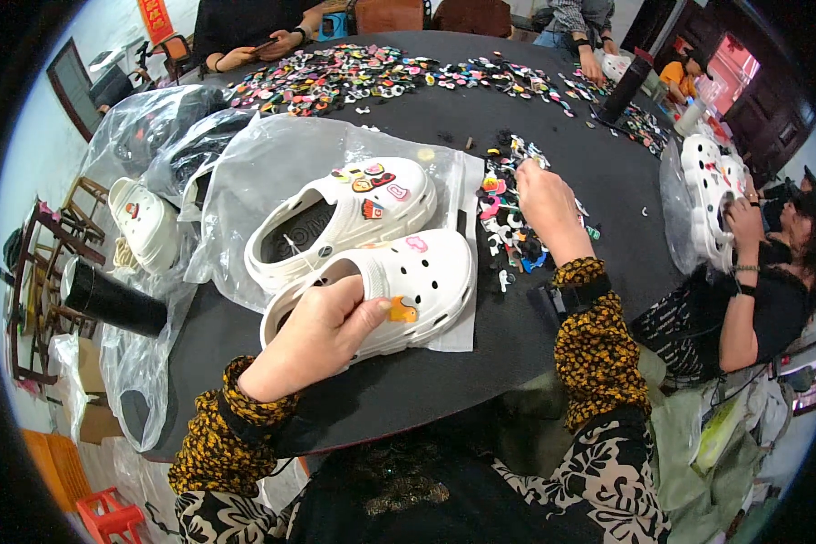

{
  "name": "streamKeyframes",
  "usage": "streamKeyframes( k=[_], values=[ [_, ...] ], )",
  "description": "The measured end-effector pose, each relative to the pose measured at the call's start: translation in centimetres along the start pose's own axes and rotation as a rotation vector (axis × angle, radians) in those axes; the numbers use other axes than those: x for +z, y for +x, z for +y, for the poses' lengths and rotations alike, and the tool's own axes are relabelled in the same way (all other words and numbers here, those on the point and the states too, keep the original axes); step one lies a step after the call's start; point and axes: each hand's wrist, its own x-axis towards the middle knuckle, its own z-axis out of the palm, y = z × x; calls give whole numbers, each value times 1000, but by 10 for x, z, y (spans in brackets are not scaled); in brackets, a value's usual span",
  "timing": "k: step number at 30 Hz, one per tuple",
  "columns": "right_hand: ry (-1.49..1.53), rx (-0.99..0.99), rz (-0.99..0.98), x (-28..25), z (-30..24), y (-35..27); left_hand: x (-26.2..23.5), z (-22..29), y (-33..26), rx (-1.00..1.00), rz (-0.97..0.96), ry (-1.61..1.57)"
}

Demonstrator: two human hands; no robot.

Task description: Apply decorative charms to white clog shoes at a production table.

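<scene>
My left hand [322,328] is closed round the opening edge of the near white clog [426,281], thumb on the upper beside an orange animal-shaped charm [402,309]. A pink charm [415,244] sits higher on the same clog; several of its holes are bare. Just behind it, touching, lies a second white clog [408,201] with several colourful charms on its toe. Both rest on a clear plastic bag [290,140]. To the right, my right hand [548,207] reaches into a small pile of loose charms [508,236], fingers bent together; what they pinch is hidden.
A large heap of charms [354,77] spreads along the far side of the dark round table [607,172]. Bagged clogs [145,222] and a black cylinder [113,297] are at the left. Another person's hand [745,222] touches white clogs [705,195] at the right; more people sit at the far side.
</scene>
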Motion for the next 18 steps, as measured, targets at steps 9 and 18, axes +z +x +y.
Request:
streamKeyframes(
  k=[9,18],
  values=[
    [208,-42,82,-44,-28,11,-33,41,-17,48,260,285],
    [757,-304,-134,-51,-111,-16,-60,6,26,234,401,525]
  ],
)
